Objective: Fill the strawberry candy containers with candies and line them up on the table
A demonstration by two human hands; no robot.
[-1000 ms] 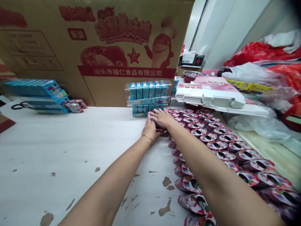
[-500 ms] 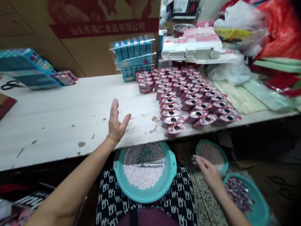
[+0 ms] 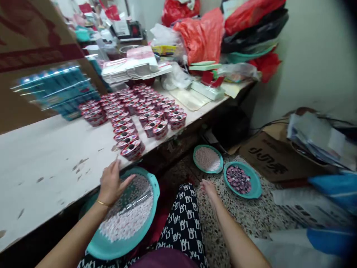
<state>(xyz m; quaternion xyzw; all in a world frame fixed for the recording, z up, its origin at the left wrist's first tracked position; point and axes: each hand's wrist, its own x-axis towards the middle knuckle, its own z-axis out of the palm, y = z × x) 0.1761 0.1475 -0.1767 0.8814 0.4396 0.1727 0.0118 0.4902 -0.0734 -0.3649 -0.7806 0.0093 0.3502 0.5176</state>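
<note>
My left hand (image 3: 111, 183) is at the front edge of the white table, over the rim of a teal basin (image 3: 122, 254). Its thumb stands apart from the fingers and it holds nothing. The basin sits on my lap with many small pale pellets (image 3: 125, 222) inside and a metal tool (image 3: 136, 203) lying across them. Rows of small red-and-pink cups (image 3: 133, 149) with dark holes in their tops stand on the table just beyond that hand. Low beside my knee, my right hand (image 3: 208, 187) hangs with loosely extended fingers, with no object visible in it.
On the speckled floor at right are a teal basin of pale pellets (image 3: 208, 159) and another of dark-and-pink pieces (image 3: 238, 179). A cardboard box (image 3: 275, 160) lies behind them. Blue packs (image 3: 63, 91), stacked white cartons (image 3: 134, 69) and red bags (image 3: 202, 33) crowd the table's back.
The view has swung right, bringing the floor and cardboard box into sight. My left hand has moved from above the tabletop to the table edge by the basin. Both hands still appear unfilled.
</note>
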